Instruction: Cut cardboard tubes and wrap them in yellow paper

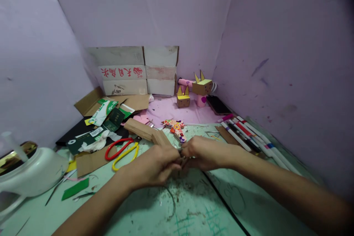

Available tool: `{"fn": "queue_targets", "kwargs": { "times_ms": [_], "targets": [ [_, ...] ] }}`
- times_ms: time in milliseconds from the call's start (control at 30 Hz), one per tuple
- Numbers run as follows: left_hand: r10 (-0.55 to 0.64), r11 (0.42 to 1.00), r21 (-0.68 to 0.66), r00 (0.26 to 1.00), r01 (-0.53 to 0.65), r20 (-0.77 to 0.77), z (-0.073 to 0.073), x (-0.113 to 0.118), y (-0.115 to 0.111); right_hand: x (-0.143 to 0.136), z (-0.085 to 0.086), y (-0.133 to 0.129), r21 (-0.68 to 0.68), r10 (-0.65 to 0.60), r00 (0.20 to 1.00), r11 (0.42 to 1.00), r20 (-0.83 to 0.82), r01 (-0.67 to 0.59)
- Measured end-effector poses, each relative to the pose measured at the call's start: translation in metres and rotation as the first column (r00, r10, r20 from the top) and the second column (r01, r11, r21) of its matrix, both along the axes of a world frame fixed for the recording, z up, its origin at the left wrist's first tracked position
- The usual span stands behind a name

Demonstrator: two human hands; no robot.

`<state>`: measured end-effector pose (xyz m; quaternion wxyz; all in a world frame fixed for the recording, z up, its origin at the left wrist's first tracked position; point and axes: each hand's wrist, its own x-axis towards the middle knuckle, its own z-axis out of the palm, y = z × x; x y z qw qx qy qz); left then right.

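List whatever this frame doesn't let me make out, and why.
Head view: what lies between the fingertips of the left hand and right hand, hidden by the fingers and blurred.
Head view: blades of the red-and-yellow scissors, mostly covered by the brown cardboard strip.
Head view: full shape of the white vessel, cut off by the left edge.
Head view: print on the dark green card, too small.

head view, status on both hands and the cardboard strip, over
Left hand and right hand meeting, fingers curled in; what they pinch, too blurred. Cardboard strip just beyond left hand. Scissors near left wrist, possibly in the way.
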<state>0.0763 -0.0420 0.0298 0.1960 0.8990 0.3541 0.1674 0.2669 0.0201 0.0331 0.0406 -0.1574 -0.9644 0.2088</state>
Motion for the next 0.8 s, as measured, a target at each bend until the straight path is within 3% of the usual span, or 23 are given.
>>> {"fn": "queue_targets", "kwargs": {
  "times_ms": [67, 200, 367, 433, 567, 633, 700, 800],
  "targets": [
    [0.107, 0.993, -0.074, 0.983, -0.097, 0.147, -0.003, 0.000, 0.002, 0.002, 0.002, 0.008, -0.256, -0.061, 0.993, 0.966, -0.106, 0.033],
    [0.275, 0.954, -0.201, 0.911, -0.220, 0.307, -0.012, 0.005, 0.001, 0.006, -0.002, 0.015, -0.608, -0.185, 0.963, 0.793, -0.198, 0.027],
    [0.388, 0.876, -0.443, 0.824, -0.191, 0.413, -0.019, 0.010, -0.001, 0.008, -0.026, 0.007, -0.849, -0.379, 0.874, 0.523, -0.302, -0.066],
    [0.445, 0.813, -0.564, 0.777, -0.144, 0.444, -0.021, 0.012, 0.000, 0.006, -0.034, 0.002, -0.878, -0.488, 0.801, 0.470, -0.346, -0.092],
    [0.590, 0.698, -0.713, 0.620, -0.071, 0.516, -0.021, 0.017, 0.004, -0.003, -0.040, -0.007, -0.899, -0.695, 0.622, 0.438, -0.360, -0.031],
    [0.653, 0.655, -0.751, 0.558, -0.077, 0.512, -0.020, 0.019, 0.005, -0.008, -0.039, -0.012, -0.887, -0.734, 0.581, 0.460, -0.351, 0.045],
    [0.726, 0.610, -0.782, 0.486, -0.130, 0.486, -0.019, 0.022, 0.005, -0.011, -0.039, -0.018, -0.813, -0.713, 0.581, 0.564, -0.392, 0.143],
    [0.783, 0.571, -0.796, 0.422, -0.200, 0.457, -0.017, 0.022, 0.003, -0.015, -0.038, -0.027, -0.627, -0.620, 0.646, 0.731, -0.445, 0.269]
  ]
}}
